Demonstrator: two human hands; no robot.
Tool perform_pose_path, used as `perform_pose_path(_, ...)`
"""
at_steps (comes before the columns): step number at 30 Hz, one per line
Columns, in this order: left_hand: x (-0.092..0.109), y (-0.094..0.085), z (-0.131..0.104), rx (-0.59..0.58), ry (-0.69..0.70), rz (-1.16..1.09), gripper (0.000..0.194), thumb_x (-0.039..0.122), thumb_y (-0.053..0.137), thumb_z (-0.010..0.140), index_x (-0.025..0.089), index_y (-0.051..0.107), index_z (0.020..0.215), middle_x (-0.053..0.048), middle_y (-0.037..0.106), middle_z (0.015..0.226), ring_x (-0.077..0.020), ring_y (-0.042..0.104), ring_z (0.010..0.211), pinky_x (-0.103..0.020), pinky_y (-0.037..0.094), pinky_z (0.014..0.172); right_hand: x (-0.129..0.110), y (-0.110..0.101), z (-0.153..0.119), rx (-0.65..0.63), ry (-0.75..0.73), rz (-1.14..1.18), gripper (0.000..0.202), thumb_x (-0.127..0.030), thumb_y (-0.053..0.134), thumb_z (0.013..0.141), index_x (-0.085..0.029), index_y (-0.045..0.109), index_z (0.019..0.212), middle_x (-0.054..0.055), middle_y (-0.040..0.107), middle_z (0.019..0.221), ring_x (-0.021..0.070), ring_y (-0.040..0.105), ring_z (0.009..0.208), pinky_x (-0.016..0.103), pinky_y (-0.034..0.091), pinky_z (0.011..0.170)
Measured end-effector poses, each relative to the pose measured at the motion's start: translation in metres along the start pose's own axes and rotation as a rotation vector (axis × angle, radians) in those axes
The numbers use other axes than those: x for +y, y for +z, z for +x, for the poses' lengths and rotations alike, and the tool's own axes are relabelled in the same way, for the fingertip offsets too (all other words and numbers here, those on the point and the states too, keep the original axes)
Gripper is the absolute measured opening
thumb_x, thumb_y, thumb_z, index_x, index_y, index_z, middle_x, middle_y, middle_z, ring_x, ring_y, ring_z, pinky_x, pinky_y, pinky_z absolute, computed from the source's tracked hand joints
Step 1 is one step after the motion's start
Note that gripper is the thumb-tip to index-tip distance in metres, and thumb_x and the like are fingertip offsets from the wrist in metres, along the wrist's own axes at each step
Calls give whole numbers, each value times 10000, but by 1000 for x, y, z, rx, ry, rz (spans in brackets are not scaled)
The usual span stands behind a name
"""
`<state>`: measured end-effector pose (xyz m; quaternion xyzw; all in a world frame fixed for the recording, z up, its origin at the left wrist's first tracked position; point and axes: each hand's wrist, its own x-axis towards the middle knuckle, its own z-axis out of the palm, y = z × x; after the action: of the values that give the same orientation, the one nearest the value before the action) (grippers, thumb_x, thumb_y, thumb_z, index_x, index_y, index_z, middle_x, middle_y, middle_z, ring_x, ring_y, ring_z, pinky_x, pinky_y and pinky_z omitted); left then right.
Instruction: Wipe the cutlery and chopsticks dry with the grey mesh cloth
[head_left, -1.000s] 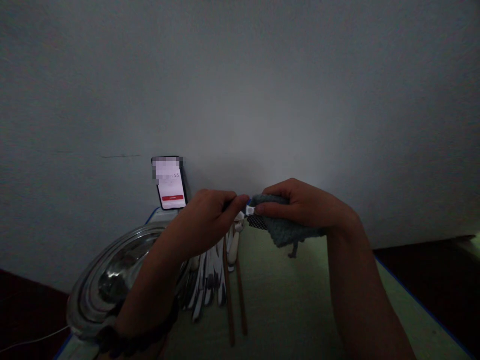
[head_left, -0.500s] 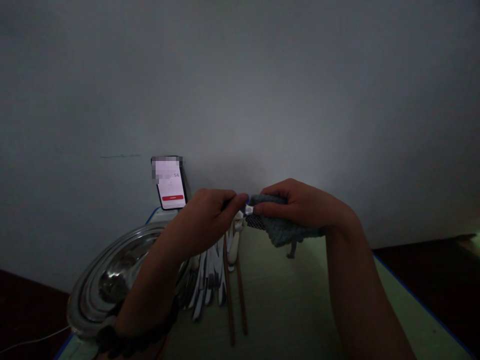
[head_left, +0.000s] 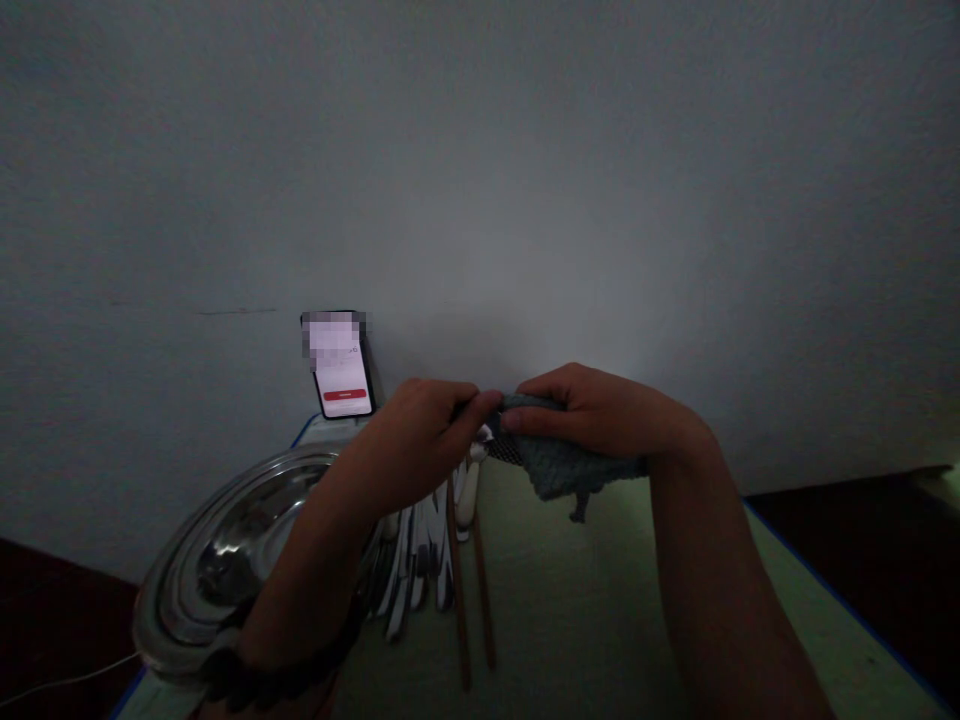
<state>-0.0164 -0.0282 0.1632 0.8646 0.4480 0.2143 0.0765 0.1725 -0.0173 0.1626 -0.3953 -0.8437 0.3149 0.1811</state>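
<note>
My right hand grips a grey-green cloth, thumb on top, with its loose edge and a small tag hanging down. Beside it my left hand is closed in a pinch, its fingertips meeting the cloth's left end. What lies between those fingers is mostly hidden; a small pale, shiny bit shows just below them. A dark mesh patch sits under the cloth. Beneath the hands lie a cream-handled utensil, two brown chopsticks and several metal cutlery pieces.
A large shiny steel basin stands at the left, partly behind my left forearm. A lit phone leans upright against the grey wall. The pale green tabletop has a blue edge.
Both hands have shifted slightly and closed together. The pale, shiny piece between them is now mostly covered by the fingers and cloth. Cutlery, basin and phone stay put.
</note>
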Motion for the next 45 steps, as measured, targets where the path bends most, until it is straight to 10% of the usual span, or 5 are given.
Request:
perform_pose_path(8, -14, -2, 4, 11, -125, 2, 393, 366, 393, 867, 137, 621, 642, -1, 552, 424, -114, 501, 422, -220, 298, 442, 1, -1, 0, 187, -78, -12, 319, -395, 453, 847, -179, 606, 1025, 42, 643, 948, 136, 563, 799, 243, 405, 672)
perform_pose_path(21, -13, 10, 10, 83, -119, 123, 414, 361, 350, 894, 125, 640, 715, -26, 591, 495, -127, 530, 457, -231, 309, 465, 3, -2, 3, 649, -60, -164, 217, -317, 486, 835, -174, 647, 867, 31, 678, 824, 140, 585, 725, 257, 402, 651)
perform_pose_path(29, -13, 9, 10, 123, -113, 91, 411, 368, 354, 885, 146, 583, 626, 6, 536, 448, -108, 480, 422, -219, 290, 450, 4, 6, 11, 557, -12, -177, 206, -328, 491, 842, -185, 577, 962, 50, 679, 915, 156, 608, 825, 267, 425, 716)
perform_pose_path(37, -16, 9, 12, 160, -119, 66, 419, 384, 362, 869, 150, 570, 590, 16, 502, 439, -104, 463, 418, -225, 278, 447, 9, -1, 1, 134, -47, -275, 297, -345, 510, 825, -211, 593, 1077, 35, 665, 992, 143, 601, 803, 234, 414, 671)
perform_pose_path(45, -18, 7, 11, 155, -155, 19, 401, 381, 371, 862, 149, 592, 621, 22, 509, 412, -107, 480, 404, -224, 299, 451, 11, 1, 8, 259, -135, -240, 297, -363, 478, 849, -232, 644, 1058, 2, 693, 948, 128, 608, 791, 224, 410, 682)
